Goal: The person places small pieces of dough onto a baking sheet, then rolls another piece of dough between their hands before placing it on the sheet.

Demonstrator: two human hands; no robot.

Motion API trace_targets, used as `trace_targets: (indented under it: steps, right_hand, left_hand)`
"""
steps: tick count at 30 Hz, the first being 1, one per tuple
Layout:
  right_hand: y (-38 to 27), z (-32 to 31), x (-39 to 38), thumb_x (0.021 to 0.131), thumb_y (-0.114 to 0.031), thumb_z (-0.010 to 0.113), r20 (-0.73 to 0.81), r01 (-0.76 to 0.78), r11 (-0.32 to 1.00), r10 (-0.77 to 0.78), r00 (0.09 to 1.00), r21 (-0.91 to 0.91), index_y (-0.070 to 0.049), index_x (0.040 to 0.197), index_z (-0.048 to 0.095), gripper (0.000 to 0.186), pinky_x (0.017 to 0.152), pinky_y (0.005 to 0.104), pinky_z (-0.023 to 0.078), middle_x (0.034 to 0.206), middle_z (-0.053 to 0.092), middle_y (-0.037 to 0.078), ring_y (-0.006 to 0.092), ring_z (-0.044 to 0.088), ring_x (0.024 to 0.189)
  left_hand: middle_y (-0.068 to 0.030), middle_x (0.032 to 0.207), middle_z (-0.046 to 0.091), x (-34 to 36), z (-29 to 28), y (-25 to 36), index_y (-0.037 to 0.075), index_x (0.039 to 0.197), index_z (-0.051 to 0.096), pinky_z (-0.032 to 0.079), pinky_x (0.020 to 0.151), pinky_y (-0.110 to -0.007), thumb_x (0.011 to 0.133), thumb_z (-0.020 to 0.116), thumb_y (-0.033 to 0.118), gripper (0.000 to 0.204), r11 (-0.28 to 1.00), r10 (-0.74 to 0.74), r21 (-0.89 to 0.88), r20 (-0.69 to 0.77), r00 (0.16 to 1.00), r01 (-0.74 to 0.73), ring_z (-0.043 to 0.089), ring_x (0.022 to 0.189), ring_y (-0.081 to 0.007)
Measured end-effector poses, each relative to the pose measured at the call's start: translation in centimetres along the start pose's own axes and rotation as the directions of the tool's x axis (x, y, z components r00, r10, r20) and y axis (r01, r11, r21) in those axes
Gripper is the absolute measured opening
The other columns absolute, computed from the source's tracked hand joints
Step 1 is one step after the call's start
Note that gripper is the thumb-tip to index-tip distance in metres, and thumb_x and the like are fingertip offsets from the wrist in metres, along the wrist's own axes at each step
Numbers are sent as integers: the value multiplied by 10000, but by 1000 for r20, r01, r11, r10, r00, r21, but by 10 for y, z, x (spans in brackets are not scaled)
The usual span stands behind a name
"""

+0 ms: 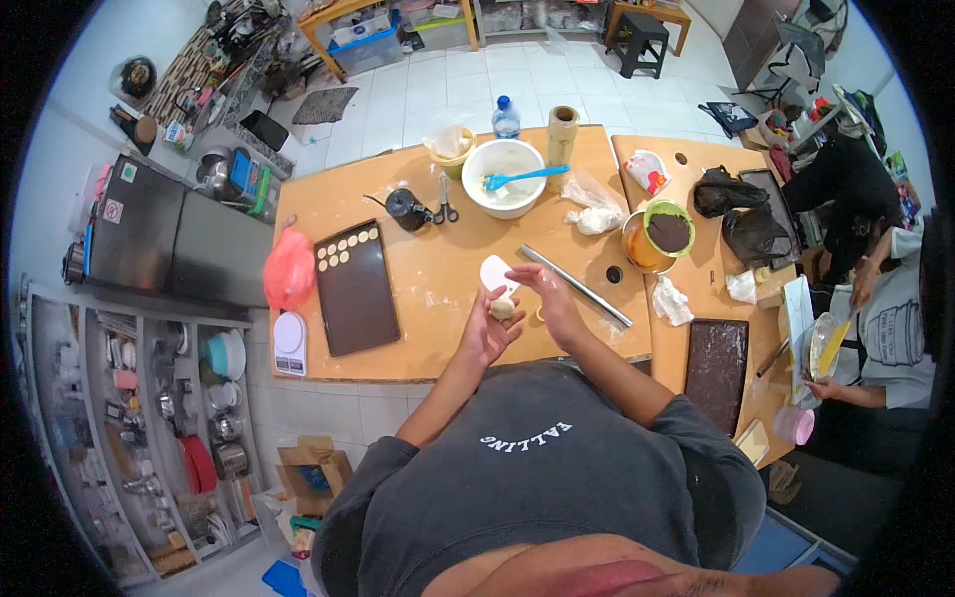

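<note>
A small ball of pale dough (502, 309) rests in my left hand (483, 332), which is cupped around it with the palm up. My right hand (553, 306) hovers just to the right, fingers stretched out and holding nothing. Just beyond both hands lies a white dough scraper (494, 273) on the wooden table (438, 284). A metal rod (577, 287) slants across the table to the right. Partly hidden by my right hand is a small pale round piece (540, 313). To the left, a dark baking tray (358, 298) bears several flat dough rounds (346, 249) at its far end.
A white bowl (502, 204) with a blue spatula (527, 177) stands farther back. Scissors (446, 204), a red plastic bag (289, 271) and a kitchen scale (289, 343) sit leftward. On the right table are a bucket (647, 244) and another tray (716, 373); a co-worker (885, 318) holds a yellow-handled tool there.
</note>
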State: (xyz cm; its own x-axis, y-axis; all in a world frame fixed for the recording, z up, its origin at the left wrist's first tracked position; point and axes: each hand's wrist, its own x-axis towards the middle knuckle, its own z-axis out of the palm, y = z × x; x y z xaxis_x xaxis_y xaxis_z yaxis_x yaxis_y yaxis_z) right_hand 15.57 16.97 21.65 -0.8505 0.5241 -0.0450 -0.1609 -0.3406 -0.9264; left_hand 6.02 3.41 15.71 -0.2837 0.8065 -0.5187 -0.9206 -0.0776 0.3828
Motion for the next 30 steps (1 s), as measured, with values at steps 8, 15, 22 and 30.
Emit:
trace_targets:
  steps: [8,15,22,30]
  right_hand:
    - [22,33,-3,1051,-344,392,-236,-244,970,238,942,3,-25,1119,581,377,920,342,473,1063,672,121,209,643,1015]
    - [77,103,6,1046,-437,381,-129,-429,879,459,879,206,-47,1120,533,425,867,368,504,1075,638,134,240,640,983]
    - [97,176,9,1003,-584,366,-60,-409,665,563,824,626,-68,1150,533,562,838,400,516,1098,633,160,279,621,1046]
    - [158,209,22,993,-537,462,46,-458,624,560,827,634,-133,769,485,463,458,294,402,730,554,63,202,567,596]
  left_hand:
    - [3,625,465,-29,-39,55,152,719,440,291,417,-244,1038,384,488,467,997,76,29,45,996,-78,359,457,-114]
    - [-21,640,458,-72,-44,111,115,742,468,313,493,-243,1060,368,412,446,679,476,631,11,879,-376,402,520,-117]
    - [-137,1149,580,-142,-34,169,37,1248,554,443,918,-340,943,576,292,398,-15,338,799,569,749,-601,558,1077,-227]
    - [-131,1110,647,-166,-108,218,12,1166,617,460,933,-348,965,571,246,312,38,573,876,375,729,-481,611,1031,-240]
